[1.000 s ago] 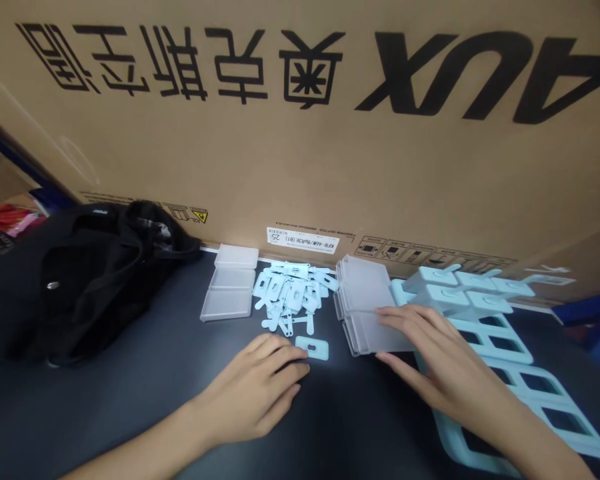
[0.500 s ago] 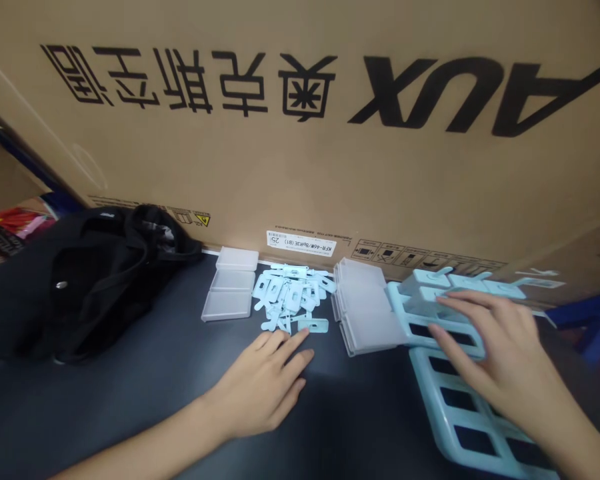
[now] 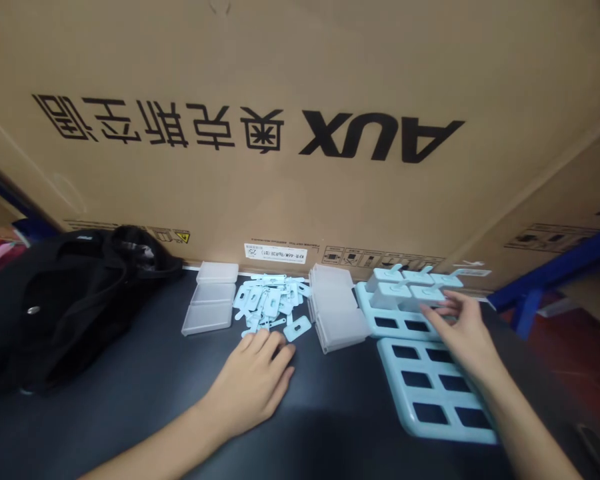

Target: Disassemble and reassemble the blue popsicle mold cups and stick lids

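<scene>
My right hand [image 3: 463, 333] is at the light-blue mould tray, its thumb and fingers closed about a capped ice pop mould [image 3: 427, 297] seated in the second row. Beside that one stands another capped mould [image 3: 390, 293], with three more in the row behind. My left hand [image 3: 253, 373] rests on the dark table with fingers loosely bent and apart, holding nothing. Its fingertips lie at the near edge of a pile of light-blue stick lids [image 3: 271, 302]. A single lid [image 3: 297, 328] lies flat just past the index finger.
Clear cases [image 3: 210, 313] lie left of the pile; more stacked clear cases [image 3: 340, 327] lie right of it. Nearer stands a second light-blue tray [image 3: 400, 393] with open slots. A black bag [image 3: 80, 293] sits at left. A large cardboard box [image 3: 230, 193] walls off the back.
The view has shifted, showing more to the right. My right hand now sits lower around the second-row mould, which has come into sight. The single lid by my left index finger has turned slightly.
</scene>
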Motion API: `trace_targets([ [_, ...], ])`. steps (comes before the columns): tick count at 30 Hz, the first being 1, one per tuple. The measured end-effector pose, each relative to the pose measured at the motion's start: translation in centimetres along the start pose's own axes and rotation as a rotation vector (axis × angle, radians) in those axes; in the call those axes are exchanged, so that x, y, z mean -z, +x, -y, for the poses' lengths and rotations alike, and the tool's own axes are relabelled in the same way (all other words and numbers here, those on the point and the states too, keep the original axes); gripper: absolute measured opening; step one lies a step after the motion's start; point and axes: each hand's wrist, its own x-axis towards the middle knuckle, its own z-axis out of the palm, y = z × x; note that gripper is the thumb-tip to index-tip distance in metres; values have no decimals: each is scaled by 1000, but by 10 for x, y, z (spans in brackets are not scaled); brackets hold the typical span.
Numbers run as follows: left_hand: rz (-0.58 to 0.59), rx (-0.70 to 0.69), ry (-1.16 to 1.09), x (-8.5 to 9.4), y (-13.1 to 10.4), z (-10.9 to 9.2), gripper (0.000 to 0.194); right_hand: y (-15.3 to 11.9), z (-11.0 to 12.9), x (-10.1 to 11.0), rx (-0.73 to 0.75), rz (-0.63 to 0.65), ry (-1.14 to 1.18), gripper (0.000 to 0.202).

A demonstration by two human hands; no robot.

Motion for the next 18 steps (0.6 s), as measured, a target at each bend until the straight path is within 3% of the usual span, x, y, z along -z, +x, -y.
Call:
trace_targets([
  [3,-19,33,-42,2,-21,6,22,2,-2,-4,11,118,-183,59],
  [7,-32,104,-75,2,-41,14,20,2,6,-8,43,158,-384,57],
  [18,-67,99,-189,0,-33,20,23,-1,17,-11,10,114,-565,54],
])
